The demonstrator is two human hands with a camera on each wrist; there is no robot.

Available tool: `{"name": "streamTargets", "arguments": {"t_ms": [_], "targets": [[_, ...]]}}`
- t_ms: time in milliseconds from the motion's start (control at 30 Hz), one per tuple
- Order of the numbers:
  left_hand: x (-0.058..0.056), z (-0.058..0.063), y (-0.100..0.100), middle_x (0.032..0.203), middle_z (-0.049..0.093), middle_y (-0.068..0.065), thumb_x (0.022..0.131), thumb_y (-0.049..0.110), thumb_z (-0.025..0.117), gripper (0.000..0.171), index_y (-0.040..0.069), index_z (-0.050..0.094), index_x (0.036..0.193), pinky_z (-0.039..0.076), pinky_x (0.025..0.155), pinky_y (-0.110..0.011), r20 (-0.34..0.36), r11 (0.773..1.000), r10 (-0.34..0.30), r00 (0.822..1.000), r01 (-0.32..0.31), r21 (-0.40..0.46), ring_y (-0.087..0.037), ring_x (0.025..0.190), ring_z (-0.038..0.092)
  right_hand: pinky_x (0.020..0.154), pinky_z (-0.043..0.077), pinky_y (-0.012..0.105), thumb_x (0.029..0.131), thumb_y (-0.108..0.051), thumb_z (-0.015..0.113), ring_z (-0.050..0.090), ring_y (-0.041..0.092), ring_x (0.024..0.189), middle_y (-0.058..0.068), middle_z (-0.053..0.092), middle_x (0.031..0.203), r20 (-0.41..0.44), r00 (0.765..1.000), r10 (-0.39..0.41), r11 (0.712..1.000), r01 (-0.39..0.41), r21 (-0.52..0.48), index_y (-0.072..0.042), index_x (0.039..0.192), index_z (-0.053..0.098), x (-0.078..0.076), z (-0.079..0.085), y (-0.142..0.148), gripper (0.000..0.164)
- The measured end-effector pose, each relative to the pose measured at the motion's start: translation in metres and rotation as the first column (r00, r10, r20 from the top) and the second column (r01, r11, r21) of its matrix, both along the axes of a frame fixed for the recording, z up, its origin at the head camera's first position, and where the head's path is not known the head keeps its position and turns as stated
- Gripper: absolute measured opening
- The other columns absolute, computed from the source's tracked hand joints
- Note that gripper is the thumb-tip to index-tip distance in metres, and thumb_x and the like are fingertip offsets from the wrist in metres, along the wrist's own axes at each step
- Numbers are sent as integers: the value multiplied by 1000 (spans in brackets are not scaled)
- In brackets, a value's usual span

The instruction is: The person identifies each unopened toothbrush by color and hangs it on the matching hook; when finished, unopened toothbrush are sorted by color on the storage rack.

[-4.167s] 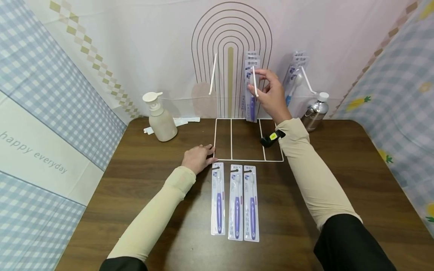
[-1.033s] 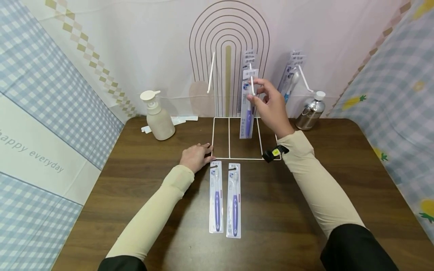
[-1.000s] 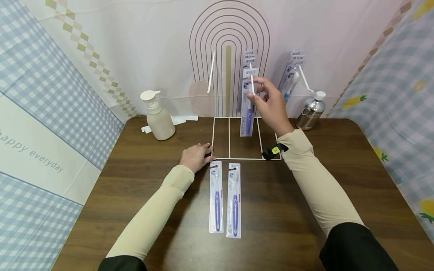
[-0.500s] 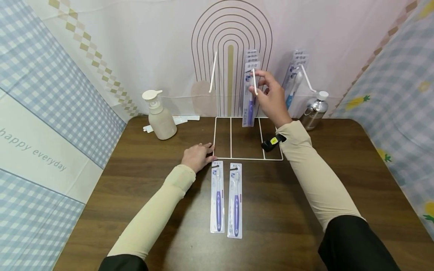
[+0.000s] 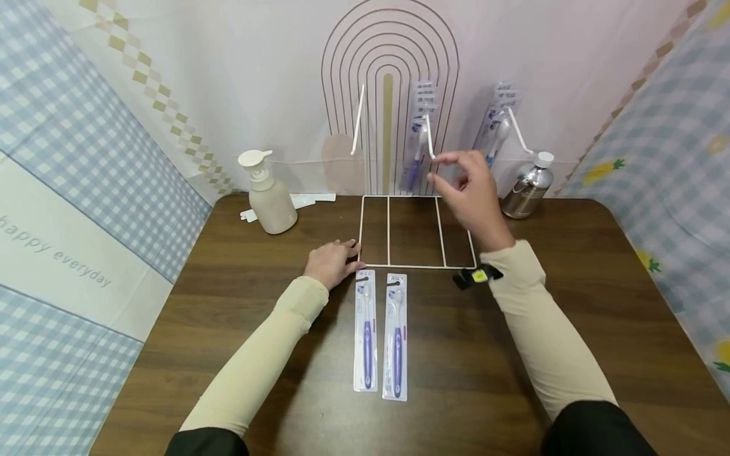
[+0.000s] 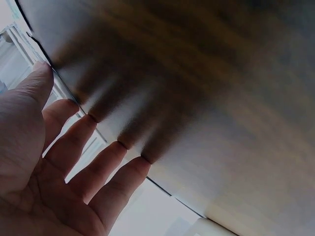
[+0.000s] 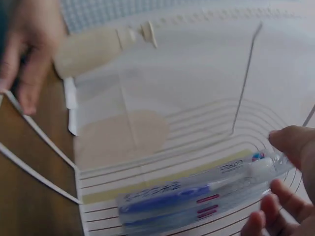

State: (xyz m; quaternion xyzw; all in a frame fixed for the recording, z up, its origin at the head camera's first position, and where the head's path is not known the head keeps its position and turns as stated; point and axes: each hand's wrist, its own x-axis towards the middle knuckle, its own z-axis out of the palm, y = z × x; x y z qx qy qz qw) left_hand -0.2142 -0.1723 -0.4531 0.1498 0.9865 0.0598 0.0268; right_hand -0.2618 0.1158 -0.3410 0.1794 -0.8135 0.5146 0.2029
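My right hand [image 5: 472,196] is just off the tip of the middle white hook [image 5: 429,136], thumb and forefinger apart and nothing between them. Several packaged toothbrushes [image 5: 415,158] with purple handles hang on that hook; in the right wrist view the toothbrush packs [image 7: 197,199] lie beside the fingertips. My left hand [image 5: 332,265] rests on the table, fingertips touching the front left corner of the white wire rack base [image 5: 389,234]. Below it, two packaged toothbrushes [image 5: 367,342] lie side by side. The left wrist view shows the left fingers [image 6: 120,184] extended.
Another hook [image 5: 517,130] at right carries packs with blue-handled toothbrushes [image 5: 493,142]. A bare hook [image 5: 358,120] stands at left. A pump bottle [image 5: 272,202], white strips [image 5: 313,199] and a silver bottle [image 5: 527,190] stand or lie toward the back of the table.
One of three toothbrush packs on the table went onto the middle hook and slid back along it. My right hand has let go and drawn back toward me. The left hand has stayed put.
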Motion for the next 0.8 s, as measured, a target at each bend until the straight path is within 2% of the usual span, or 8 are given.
{"name": "streamTargets", "arguments": {"t_ms": [167,267,367,500,633,700,800], "targets": [[0,1,-1,152,59,1,99,50,70,55,25,66,147,57,92,-57,-8,1000,8,1000,-8,-3,-35,136,59,63,44,27,96,-17,79,51,19,71,8,65,105,41,998,39,989,-45,144,-10,115,77,42,-30,0,20],[1,1,0,152,60,1,98,50,71,55,24,66,146,57,92,-57,-9,1000,4,1000,-4,6,-35,136,59,66,47,35,96,-20,80,56,22,73,5,68,99,110,992,69,972,-91,216,-12,115,77,63,-52,-3,21],[0,0,0,152,60,0,98,50,71,55,24,66,146,57,94,-57,-6,1000,-3,1000,3,11,-36,136,59,73,50,41,95,-21,81,61,25,82,2,69,97,200,974,105,950,-157,269,-11,118,77,79,-75,-8,25],[0,-1,0,153,59,0,99,50,70,55,24,66,147,57,95,-57,-4,1000,-2,1000,2,13,-36,137,59,74,48,39,95,-25,81,61,22,82,0,67,90,320,937,137,921,-240,307,-8,122,77,92,-104,-14,32],[-1,-1,-1,153,58,1,99,50,69,55,24,65,148,56,96,-57,5,1000,0,1000,0,10,-36,137,58,72,45,35,94,-30,82,55,16,77,-1,63,88,397,905,153,891,-301,340,-8,125,75,99,-124,-19,39],[-2,-1,-1,154,58,1,100,50,69,56,23,64,148,56,96,-57,10,1000,-1,1000,1,11,-36,138,57,72,45,35,93,-32,82,53,15,77,0,62,89,411,900,149,883,-308,354,-9,125,75,102,-130,-22,40],[-2,-1,-1,154,57,1,100,50,69,55,24,64,148,56,97,-57,15,1000,1,1000,-1,14,-36,138,57,70,43,35,91,-34,85,51,14,76,0,59,88,406,905,126,882,-290,371,-12,122,75,106,-135,-25,40]]}}
